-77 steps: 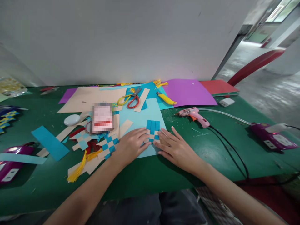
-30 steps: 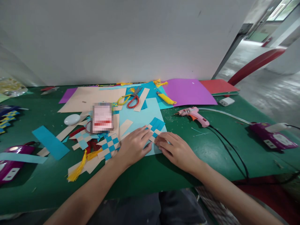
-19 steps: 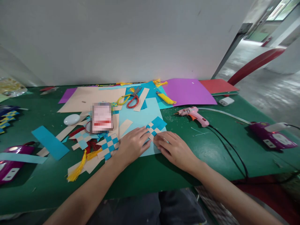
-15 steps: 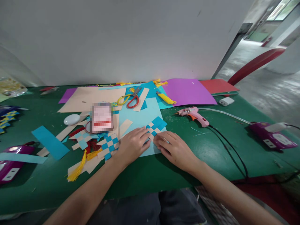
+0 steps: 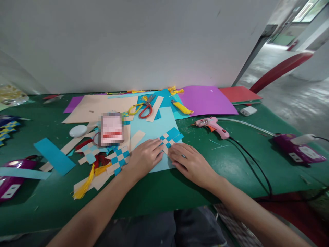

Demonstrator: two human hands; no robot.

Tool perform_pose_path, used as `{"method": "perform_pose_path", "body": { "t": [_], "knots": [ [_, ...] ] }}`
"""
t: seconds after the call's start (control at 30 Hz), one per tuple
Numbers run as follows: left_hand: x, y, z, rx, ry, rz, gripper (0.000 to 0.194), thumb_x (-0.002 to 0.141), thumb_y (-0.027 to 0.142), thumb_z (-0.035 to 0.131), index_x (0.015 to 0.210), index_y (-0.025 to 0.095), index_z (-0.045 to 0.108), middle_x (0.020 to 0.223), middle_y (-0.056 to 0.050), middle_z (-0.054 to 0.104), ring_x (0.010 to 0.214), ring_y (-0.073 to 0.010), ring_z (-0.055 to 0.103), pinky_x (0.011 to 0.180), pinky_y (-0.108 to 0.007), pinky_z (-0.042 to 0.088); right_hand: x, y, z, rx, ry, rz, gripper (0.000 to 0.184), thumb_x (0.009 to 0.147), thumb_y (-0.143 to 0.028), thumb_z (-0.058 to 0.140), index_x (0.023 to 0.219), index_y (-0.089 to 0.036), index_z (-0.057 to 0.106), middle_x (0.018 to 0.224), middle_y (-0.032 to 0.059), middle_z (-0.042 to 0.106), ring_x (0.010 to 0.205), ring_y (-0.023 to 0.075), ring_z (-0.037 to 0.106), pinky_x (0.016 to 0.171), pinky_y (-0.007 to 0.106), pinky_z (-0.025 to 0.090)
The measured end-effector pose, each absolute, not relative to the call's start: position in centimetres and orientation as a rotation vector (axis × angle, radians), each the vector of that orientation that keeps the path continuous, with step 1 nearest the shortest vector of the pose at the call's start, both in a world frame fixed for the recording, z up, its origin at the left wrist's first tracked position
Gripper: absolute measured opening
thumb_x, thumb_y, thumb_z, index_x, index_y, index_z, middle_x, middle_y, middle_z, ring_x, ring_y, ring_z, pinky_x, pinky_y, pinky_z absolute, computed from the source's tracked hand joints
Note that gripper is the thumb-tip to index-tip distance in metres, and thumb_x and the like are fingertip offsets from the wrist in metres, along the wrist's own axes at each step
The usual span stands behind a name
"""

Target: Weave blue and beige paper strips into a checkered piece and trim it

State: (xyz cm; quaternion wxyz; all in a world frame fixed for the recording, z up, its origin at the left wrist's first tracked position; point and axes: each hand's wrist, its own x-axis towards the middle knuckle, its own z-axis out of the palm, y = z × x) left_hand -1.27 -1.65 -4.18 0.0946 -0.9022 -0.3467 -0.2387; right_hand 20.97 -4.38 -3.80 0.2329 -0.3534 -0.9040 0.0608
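Note:
A small checkered weave of blue and beige paper strips point(image 5: 168, 138) lies on a light blue sheet point(image 5: 160, 120). Its loose blue ends point away from me, up and to the right. My left hand point(image 5: 146, 157) is at the weave's left edge, fingers together, thumb lower down, gripping the strips. From the right, my right hand point(image 5: 189, 160) grips the lower right edge with bent fingers. Both hands partly cover the weave, and the fingertips' exact hold is hidden. Another blue and beige woven piece point(image 5: 119, 159) rests just left of my left wrist.
Scissors point(image 5: 145, 107) and a yellow-handled cutter point(image 5: 182, 107) lie behind the sheet. A pink glue gun point(image 5: 211, 126) sits to the right, its black cable running to the table edge. Purple power strips point(image 5: 299, 147) flank both sides. Yellow tassels point(image 5: 86, 185) and paper scraps lie left.
The weave and both hands have shifted very slightly; the fingers keep nearly the same places on the strips. Nothing has been picked up or let go.

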Motion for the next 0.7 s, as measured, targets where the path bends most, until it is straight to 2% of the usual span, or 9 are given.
{"method": "perform_pose_path", "body": {
  "t": [0.43, 0.57, 0.7],
  "knots": [
    [-1.21, -1.83, -3.99, -2.709, -1.093, -0.713, 0.028, 0.092, 0.022, 0.047, 0.111, 0.013, 0.066, 0.118, -0.012, 0.067, 0.114, -0.0250, 0.060, 0.098, -0.043, 0.050, 21.02, -4.48, -3.89, -1.040, -2.464, 0.151, 0.030, 0.095, -0.021, 0.045, 0.121, -0.021, 0.060, 0.128, 0.0066, 0.060, 0.125, 0.0207, 0.048, 0.110, 0.044, 0.035],
    [-0.78, -1.71, -4.12, -2.647, -1.304, -0.761, 0.033, 0.092, 0.030, 0.049, 0.117, 0.014, 0.063, 0.122, -0.011, 0.065, 0.117, -0.0260, 0.058, 0.100, -0.043, 0.049, 20.98, -4.54, -3.91, -1.054, -2.474, 0.135, 0.029, 0.094, -0.024, 0.046, 0.118, -0.022, 0.062, 0.127, 0.0074, 0.060, 0.123, 0.0220, 0.050, 0.108, 0.047, 0.036],
    [-0.48, -1.31, -4.21, -2.695, -1.327, -0.641, 0.038, 0.093, 0.038, 0.050, 0.117, 0.013, 0.063, 0.125, -0.013, 0.063, 0.119, -0.0272, 0.056, 0.102, -0.045, 0.046, 21.16, -4.32, -3.96, -1.030, -2.426, 0.111, 0.030, 0.094, -0.021, 0.045, 0.121, -0.021, 0.060, 0.126, 0.0069, 0.061, 0.122, 0.0204, 0.052, 0.109, 0.046, 0.037]
  ]
}}
